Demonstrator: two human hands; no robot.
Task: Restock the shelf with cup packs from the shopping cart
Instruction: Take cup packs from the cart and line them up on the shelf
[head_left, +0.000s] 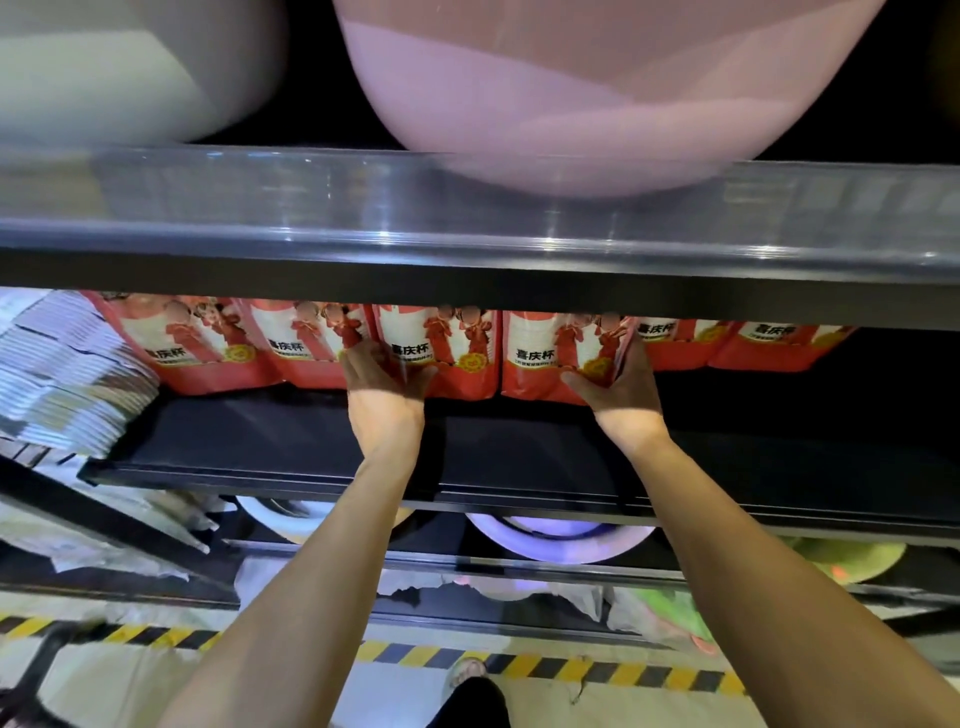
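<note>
Several red cup packs stand in a row at the back of the black shelf (291, 441). My left hand (382, 387) lies flat with straight fingers against the front of one pack (447, 353) near the middle. My right hand (621, 384) is at the right side of the neighbouring pack (545, 358), fingers up along its edge and thumb across its lower front. More packs (769, 345) continue to the right and others (197, 343) to the left. The shopping cart is not clearly in view.
A white basin (119, 73) and a pink basin (571, 88) sit on the shelf above, behind a clear rail (467, 208). Stacked white plates (67, 374) fill the left end of the shelf. Lower shelves hold more basins (561, 540). Yellow-black tape (571, 670) marks the floor.
</note>
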